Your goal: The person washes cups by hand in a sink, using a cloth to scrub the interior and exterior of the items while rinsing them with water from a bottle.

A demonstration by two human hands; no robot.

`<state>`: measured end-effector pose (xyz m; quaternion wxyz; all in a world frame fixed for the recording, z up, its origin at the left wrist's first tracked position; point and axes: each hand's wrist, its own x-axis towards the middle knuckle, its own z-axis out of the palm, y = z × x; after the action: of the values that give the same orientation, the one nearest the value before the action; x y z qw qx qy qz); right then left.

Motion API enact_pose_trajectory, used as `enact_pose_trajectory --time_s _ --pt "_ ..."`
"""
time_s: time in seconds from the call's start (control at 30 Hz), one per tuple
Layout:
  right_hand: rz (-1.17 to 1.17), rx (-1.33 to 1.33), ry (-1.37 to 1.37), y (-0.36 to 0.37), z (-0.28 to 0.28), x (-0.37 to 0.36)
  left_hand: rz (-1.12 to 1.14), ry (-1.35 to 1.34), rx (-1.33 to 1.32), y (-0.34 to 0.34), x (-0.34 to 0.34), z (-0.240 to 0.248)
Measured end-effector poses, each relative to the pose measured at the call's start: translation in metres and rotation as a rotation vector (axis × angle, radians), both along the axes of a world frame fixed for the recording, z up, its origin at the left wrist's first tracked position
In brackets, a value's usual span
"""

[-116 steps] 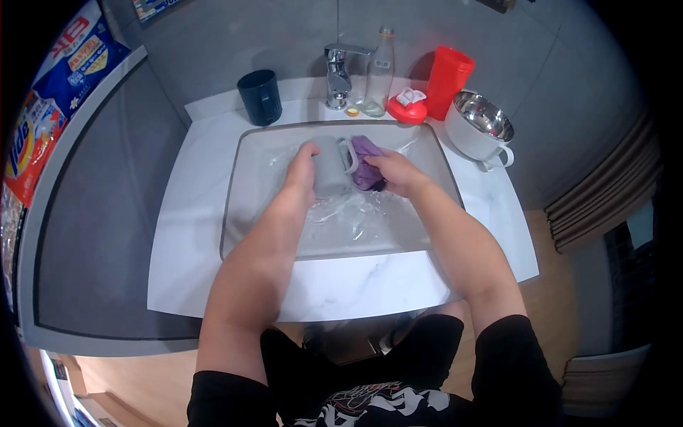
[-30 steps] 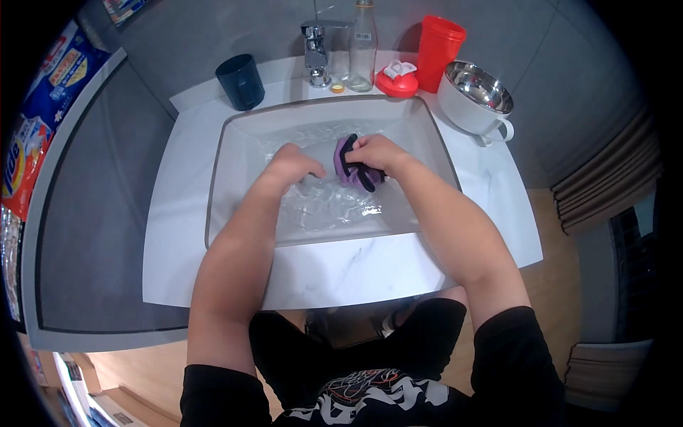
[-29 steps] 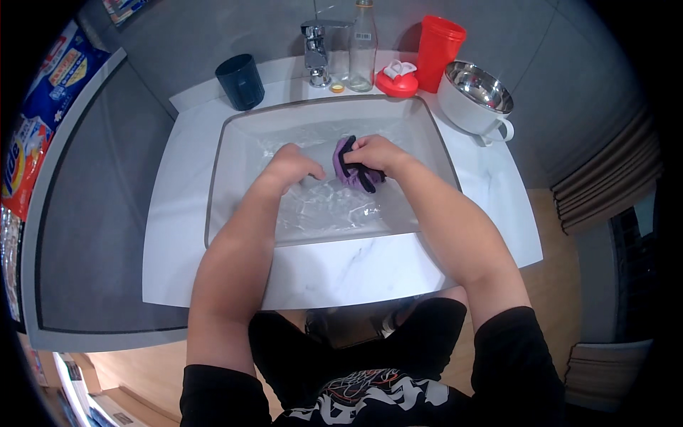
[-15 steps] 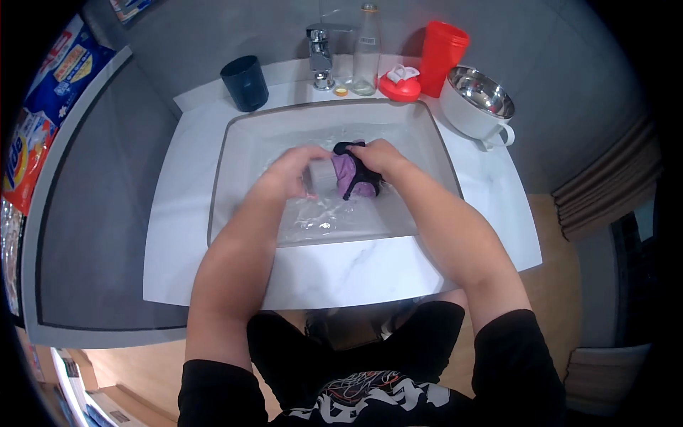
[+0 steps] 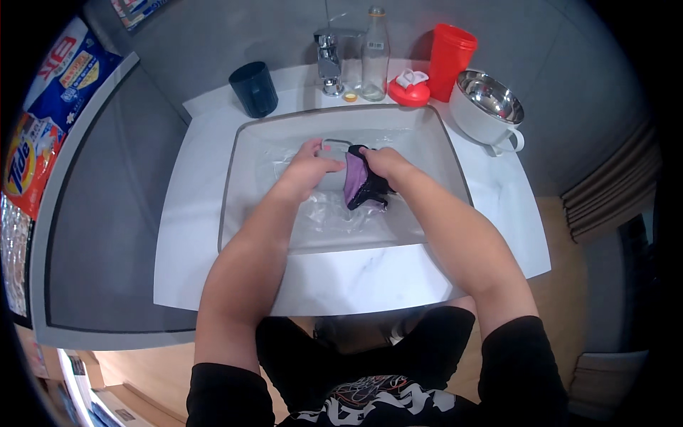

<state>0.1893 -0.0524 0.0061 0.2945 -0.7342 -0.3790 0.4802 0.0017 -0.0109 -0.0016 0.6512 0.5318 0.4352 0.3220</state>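
My left hand (image 5: 309, 169) is closed around the side of a clear, box-shaped container (image 5: 331, 173), its thumb toward the purple cloth. A purple and black cloth (image 5: 354, 178) is gripped in my right hand (image 5: 385, 165), pressed against the container's right side. Both hands are over the middle of a white rectangular sink (image 5: 245, 178) that holds shallow water (image 5: 331, 224). The exact kind of container is hard to make out, since it is see-through and partly covered by my fingers and the cloth.
Behind the sink stand a dark blue cup (image 5: 255, 91), a chrome faucet (image 5: 330, 67), a glass bottle (image 5: 375, 60), a red lid (image 5: 409, 90) and a red tumbler (image 5: 451, 64). A white steel-lined mug (image 5: 475, 117) is at the right. Detergent bags (image 5: 32, 156) line the far left.
The container has tilted, its far rim now showing between my hands. The cloth has shifted slightly right, folded differently against it. The whole view has moved a little.
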Motion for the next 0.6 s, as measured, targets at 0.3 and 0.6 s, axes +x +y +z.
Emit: enact_pose_trajectory --time_s 0.3,0.6 --pt "-0.085 0.129 0.073 -0.001 0.004 0.0 -0.036 0.09 0.404 -0.024 0.008 0.019" --pt "0.183 0.243 -0.582 0.01 -0.026 0.033 0.078 0.391 0.128 -0.016 -0.001 0.022"
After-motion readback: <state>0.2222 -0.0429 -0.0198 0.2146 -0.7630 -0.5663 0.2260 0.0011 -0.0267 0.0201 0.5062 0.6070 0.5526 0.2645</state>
